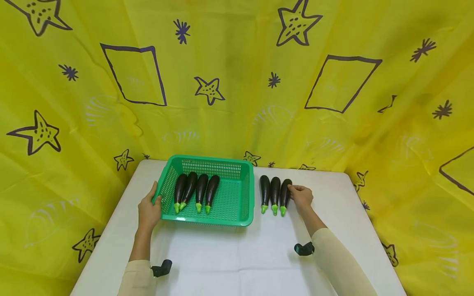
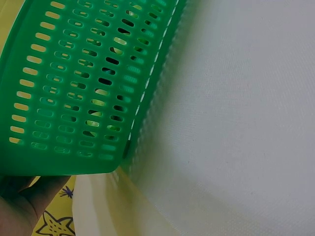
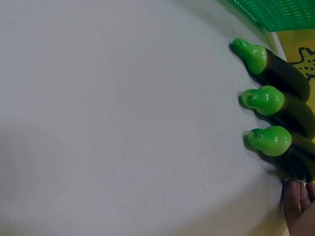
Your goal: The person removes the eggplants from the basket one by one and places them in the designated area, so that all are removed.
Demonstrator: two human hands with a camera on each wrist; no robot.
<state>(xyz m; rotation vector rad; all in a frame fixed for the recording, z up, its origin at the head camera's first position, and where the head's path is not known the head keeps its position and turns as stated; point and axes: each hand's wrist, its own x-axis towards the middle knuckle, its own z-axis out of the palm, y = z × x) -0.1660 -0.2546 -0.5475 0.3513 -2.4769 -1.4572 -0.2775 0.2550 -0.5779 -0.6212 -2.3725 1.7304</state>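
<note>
A green plastic basket (image 1: 244, 220) with perforated walls stands at the back left of the table, with several dark eggplants (image 1: 201, 191) side by side in it. My left hand (image 1: 149, 211) grips the basket's left rim; its fingers are partly hidden in the left wrist view. Three more eggplants lie in a row to the right of the basket, their green stem ends toward me. At the row's right end, my right hand (image 1: 301, 196) holds the upper body of the outermost eggplant (image 1: 284, 195) from its right side. That eggplant's stem end (image 3: 270, 141) shows in the right wrist view.
The white-covered table (image 1: 237, 259) runs back to a yellow curtain (image 1: 237, 123) printed with stars and outlines. Small black devices (image 1: 161, 268) are near both wrists. The basket's right wall stands close to the leftmost eggplant (image 1: 264, 191) of the row.
</note>
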